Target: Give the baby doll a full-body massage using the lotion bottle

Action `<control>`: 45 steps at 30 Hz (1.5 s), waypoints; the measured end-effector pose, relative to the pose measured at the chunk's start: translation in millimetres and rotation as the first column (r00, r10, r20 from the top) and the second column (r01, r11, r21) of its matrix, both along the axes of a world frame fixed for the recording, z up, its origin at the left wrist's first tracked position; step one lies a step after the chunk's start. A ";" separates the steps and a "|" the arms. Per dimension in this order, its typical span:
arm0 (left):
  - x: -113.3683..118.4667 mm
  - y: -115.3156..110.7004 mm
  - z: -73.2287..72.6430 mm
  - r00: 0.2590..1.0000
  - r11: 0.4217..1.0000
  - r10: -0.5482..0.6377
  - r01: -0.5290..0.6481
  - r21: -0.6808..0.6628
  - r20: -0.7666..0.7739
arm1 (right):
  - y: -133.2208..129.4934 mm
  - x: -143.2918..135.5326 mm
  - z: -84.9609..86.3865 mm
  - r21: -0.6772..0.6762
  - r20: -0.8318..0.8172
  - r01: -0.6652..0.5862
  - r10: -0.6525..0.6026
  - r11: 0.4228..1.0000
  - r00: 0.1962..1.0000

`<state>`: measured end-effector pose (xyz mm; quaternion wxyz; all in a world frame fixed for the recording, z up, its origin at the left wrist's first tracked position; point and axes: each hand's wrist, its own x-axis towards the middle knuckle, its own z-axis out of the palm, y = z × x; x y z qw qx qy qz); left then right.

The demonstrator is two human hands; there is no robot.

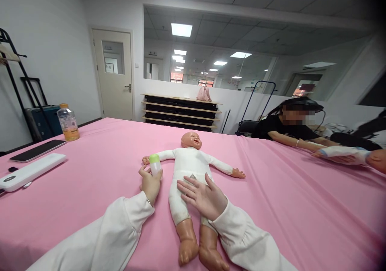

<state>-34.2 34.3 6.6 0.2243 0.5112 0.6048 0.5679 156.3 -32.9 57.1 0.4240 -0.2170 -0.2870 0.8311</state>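
A baby doll (189,164) with a white cloth body lies on its back on the pink-covered table (105,174), its head at the far end and its arms spread. My left hand (150,184) is closed round a small whitish bottle with a green cap (155,164), held upright beside the doll's arm on the left. My right hand (205,196) is over the doll's lower belly and hip, palm turned up and fingers spread, with nothing in it. Whether it touches the doll I cannot tell.
On the left are a drink bottle (68,122), a phone (37,150) and a long white device (33,171). At the right, a person in black (289,126) leans over another doll (350,154). A stack of boards (181,112) stands behind the table.
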 end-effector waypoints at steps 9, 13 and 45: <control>-4.9 -38.4 35.5 0.769 0.709 -0.205 0.543 0.449 -0.606 | 2.8 1.0 -3.8 0.000 -0.029 0.137 -0.137 0.991 0.990; -0.1 -44.0 31.2 0.517 0.566 -0.227 0.760 0.320 -0.826 | 3.1 2.0 -2.6 0.009 -0.006 0.158 -0.158 0.987 0.987; -23.3 -11.3 43.3 0.606 0.647 -0.758 0.744 -0.168 -0.240 | 7.0 0.1 0.5 -0.146 -0.059 0.222 -0.233 0.964 0.971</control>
